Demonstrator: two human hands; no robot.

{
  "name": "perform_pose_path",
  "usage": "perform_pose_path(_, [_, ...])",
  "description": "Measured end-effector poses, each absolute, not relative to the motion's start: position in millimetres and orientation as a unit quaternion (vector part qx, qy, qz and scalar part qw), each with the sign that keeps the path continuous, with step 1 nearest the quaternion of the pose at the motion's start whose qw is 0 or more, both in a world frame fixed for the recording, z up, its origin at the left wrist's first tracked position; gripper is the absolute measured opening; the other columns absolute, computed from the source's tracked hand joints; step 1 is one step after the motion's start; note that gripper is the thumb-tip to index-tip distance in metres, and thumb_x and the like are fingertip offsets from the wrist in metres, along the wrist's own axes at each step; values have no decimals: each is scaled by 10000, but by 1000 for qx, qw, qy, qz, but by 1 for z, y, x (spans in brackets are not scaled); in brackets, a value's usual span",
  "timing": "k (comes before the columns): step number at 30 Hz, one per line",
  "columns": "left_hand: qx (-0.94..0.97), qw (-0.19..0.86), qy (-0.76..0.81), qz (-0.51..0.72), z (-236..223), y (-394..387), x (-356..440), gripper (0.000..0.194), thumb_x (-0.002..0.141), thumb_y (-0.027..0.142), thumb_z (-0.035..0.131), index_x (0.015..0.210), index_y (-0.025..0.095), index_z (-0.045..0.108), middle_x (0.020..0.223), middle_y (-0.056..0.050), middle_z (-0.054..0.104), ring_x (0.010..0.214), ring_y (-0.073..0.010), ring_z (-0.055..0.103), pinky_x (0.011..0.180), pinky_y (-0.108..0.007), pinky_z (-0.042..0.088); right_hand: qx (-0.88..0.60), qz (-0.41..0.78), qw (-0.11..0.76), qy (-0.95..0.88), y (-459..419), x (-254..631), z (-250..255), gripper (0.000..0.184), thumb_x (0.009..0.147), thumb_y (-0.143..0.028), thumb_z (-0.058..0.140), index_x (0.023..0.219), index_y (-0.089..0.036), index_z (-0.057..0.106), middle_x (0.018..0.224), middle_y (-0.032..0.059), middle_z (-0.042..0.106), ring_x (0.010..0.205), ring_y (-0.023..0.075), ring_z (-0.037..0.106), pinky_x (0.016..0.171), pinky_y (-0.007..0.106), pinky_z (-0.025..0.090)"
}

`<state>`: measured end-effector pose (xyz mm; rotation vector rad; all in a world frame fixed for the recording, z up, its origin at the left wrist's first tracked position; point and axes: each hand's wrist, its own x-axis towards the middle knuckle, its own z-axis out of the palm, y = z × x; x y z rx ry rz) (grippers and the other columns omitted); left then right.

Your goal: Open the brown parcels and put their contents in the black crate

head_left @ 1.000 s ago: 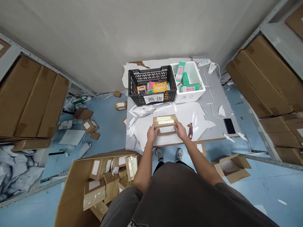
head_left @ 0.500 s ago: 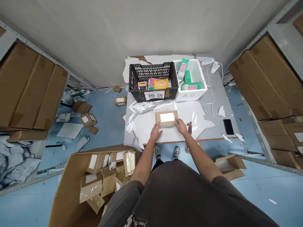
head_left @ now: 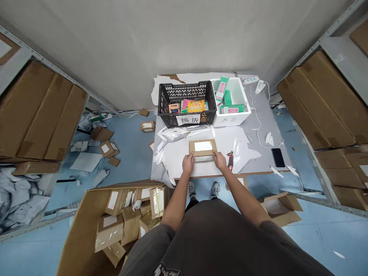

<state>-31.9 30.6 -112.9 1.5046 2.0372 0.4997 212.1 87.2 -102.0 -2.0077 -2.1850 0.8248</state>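
Observation:
A flat brown cardboard box with a white label on top is in front of me, over the white paper on the table. My left hand grips its near left corner, the thumb by the near edge. At the near right corner, my right hand grips it the same way. The near edge looks slightly raised, with a shadow under it. Just right of my right hand lies a red and black cutter.
A black crate with colourful boxes and a white foam box with green-pink packs stand behind. A phone lies at the right. Lower left, a large carton holds several taped parcels. Shelves with brown cartons flank both sides.
My fingers have closed round the near corners of the box, and its near edge has lifted a little. The whole view has shifted slightly.

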Motion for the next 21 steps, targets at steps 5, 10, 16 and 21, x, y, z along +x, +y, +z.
perform_pose_path(5, [540, 247, 777, 212, -84, 36, -38, 552, 1090, 442, 451, 1592, 231, 540, 1134, -143, 685, 1174, -315, 613, 1043, -408, 481, -637, 235, 97, -727, 100, 221, -84, 480, 1095, -261, 372, 1519, -230, 593, 1270, 126, 700, 1170, 273, 641, 1045, 365, 484])
perform_pose_path(10, [583, 340, 722, 153, -83, 55, -43, 760, 988, 490, 661, 1666, 254, 411, 1482, -157, 610, 1373, -356, 543, 1111, -426, 447, -651, 273, 59, -706, 122, 213, -93, 525, 1087, -297, 386, 1584, -187, 516, 1331, 164, 696, 1184, 303, 657, 1043, 406, 504])
perform_pose_path(16, [576, 367, 720, 121, -99, 37, -41, 811, 966, 507, 697, 1683, 325, 363, 1698, -154, 398, 1466, -381, 493, 1141, -476, 449, -604, 294, 75, -737, 95, 227, -104, 677, 1031, -414, 561, 1664, -238, 399, 1583, 152, 511, 1372, 303, 572, 1101, 414, 507])
perform_pose_path(21, [571, 293, 745, 183, -107, 11, -26, 723, 971, 478, 695, 1628, 288, 462, 1718, -150, 358, 1489, -383, 453, 1178, -490, 439, -589, 312, 39, -744, 67, 237, -109, 737, 932, -324, 703, 1625, -301, 453, 1603, 118, 466, 1374, 298, 570, 1092, 412, 522])
